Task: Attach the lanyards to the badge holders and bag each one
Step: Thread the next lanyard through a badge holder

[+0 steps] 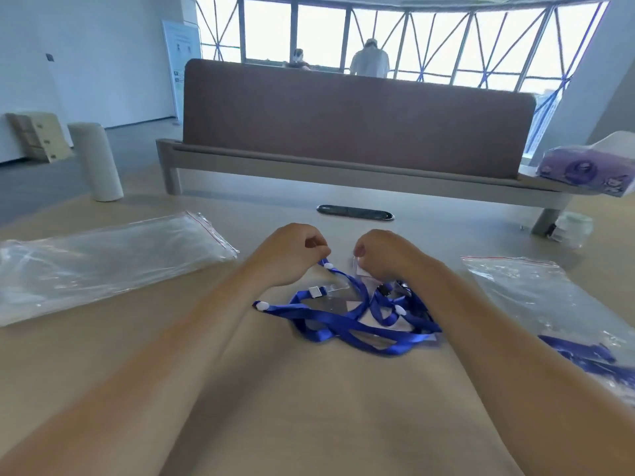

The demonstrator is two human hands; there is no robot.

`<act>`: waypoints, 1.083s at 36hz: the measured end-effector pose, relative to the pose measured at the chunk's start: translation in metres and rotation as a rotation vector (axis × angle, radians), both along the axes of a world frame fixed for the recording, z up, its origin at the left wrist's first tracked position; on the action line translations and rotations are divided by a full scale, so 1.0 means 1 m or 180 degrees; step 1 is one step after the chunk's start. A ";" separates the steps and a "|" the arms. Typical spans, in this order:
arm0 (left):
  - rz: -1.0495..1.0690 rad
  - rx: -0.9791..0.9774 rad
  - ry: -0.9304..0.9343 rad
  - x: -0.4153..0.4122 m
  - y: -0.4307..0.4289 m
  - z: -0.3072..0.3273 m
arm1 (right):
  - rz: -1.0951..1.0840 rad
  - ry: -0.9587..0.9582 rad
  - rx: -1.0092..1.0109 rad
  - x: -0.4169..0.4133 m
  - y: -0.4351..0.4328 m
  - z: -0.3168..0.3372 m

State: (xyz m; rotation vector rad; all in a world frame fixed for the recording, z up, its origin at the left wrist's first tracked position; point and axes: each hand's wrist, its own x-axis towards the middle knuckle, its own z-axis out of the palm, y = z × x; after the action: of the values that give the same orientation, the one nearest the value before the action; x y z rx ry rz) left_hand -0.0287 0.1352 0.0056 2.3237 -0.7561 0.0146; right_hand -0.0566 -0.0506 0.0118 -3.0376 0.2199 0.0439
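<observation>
- Left hand (292,255): fingers curled in, with thumb and forefinger pinching the end of a blue lanyard (347,280) just above its white bead (328,266).
- Right hand (388,255): fingers curled tight, pinching what looks like the top edge of a badge holder (361,270) with a white insert. The detail at the fingertips is blurred.
- The two hands are close together but apart, both raised slightly over the table (309,407).
- Just nearer me than the hands is a tangled pile of lanyards (343,322), blue with white beads. It lies over several clear holders (335,298) that are flat on the table.
- Writing: none is readable on the work items. The tissue pack (587,170), purple and far right, has a printed pattern but the text is too blurred to read. The print on the banner (180,63) by the far wall is too small to read.
- Left of the hands: a stack of clear zip bags (103,266) with a red seal strip, lying flat. I see nothing inside them.
- Right of the hands: another clear bag (529,297) with a red strip, and blue straps (580,353) show inside its near end.
- Farther out: a white roll (96,163) stands upright at the far left, and a brown divider panel (354,115) runs across the back of the table.
</observation>
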 end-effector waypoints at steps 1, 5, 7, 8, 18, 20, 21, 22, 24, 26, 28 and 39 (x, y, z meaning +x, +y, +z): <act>-0.0012 -0.0011 -0.0016 0.000 -0.001 -0.003 | -0.0021 0.0147 -0.0089 0.002 -0.001 -0.001; -0.0011 -0.0014 -0.0061 0.001 -0.001 -0.014 | 0.0162 0.0427 -0.0127 0.000 0.006 -0.002; 0.0042 -0.0058 -0.0063 0.003 0.000 -0.016 | 0.0338 0.0365 -0.0082 0.000 0.010 -0.005; 0.0084 -0.0090 -0.0064 0.005 0.001 -0.017 | 0.0402 0.0346 -0.0067 0.001 0.012 -0.006; 0.0521 -0.0014 -0.0159 0.016 0.015 -0.015 | 0.0600 0.0022 0.0607 0.015 0.031 0.000; 0.0558 0.0009 -0.0184 0.017 0.016 -0.015 | 0.0566 -0.0024 0.0551 0.020 0.030 0.003; 0.0564 0.0029 -0.0189 0.017 0.016 -0.015 | 0.0548 -0.0028 0.0508 0.023 0.029 0.003; 0.0567 0.0053 -0.0183 0.017 0.015 -0.016 | 0.0528 -0.0029 0.0444 0.026 0.029 0.004; 0.0560 0.0079 -0.0161 0.018 0.015 -0.016 | 0.0493 -0.0065 0.0284 0.032 0.029 0.003; 0.0552 0.0070 -0.0149 0.018 0.015 -0.018 | 0.0587 -0.0031 0.0163 0.035 0.030 0.003; 0.0550 0.0059 -0.0127 0.018 0.016 -0.018 | 0.0731 0.0182 0.0118 0.036 0.033 0.003; 0.0600 0.0131 -0.0036 0.017 0.013 -0.019 | 0.0858 0.1114 -0.0493 0.060 0.040 0.010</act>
State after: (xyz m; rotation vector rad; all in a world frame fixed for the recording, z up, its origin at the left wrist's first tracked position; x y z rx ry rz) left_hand -0.0122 0.1485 -0.0131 2.4281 -0.5451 0.0968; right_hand 0.0034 -0.0105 0.0221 -3.1682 -0.1727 0.6066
